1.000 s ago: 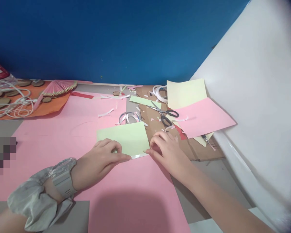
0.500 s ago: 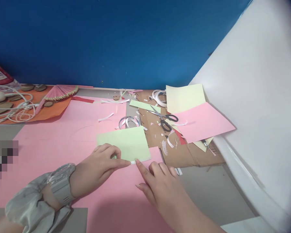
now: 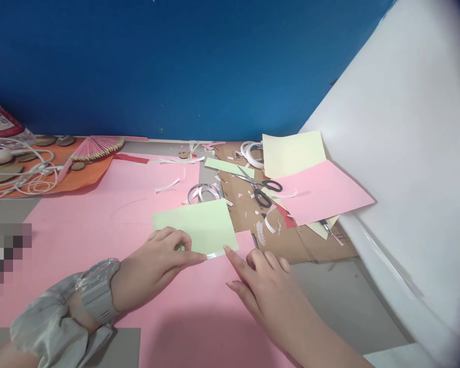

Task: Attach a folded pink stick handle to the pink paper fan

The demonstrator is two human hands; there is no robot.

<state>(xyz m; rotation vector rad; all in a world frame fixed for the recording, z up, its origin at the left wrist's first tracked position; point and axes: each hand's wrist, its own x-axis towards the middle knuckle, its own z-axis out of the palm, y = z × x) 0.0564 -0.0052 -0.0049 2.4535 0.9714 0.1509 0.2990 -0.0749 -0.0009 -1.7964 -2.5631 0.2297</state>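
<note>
A light green sheet of paper lies on a large pink sheet. Along its near edge runs a thin whitish strip, which looks like tape. My left hand rests on the sheet's lower left corner, fingers curled and thumb stretched to the strip's left end, holding the paper down. With its index fingertip, my right hand touches the strip near the sheet's right corner. The thumb of that hand is held apart and its other fingers are loosely bent, with nothing in them.
Scissors lie partly open on cardboard among paper scraps. Tape rolls sit behind the green sheet. Pink paper and a cutter are at right. A folded fan and white cables lie at left.
My right index finger has slid right along the near edge of the green sheet, so more of the strip shows. My left hand has stayed in place.
</note>
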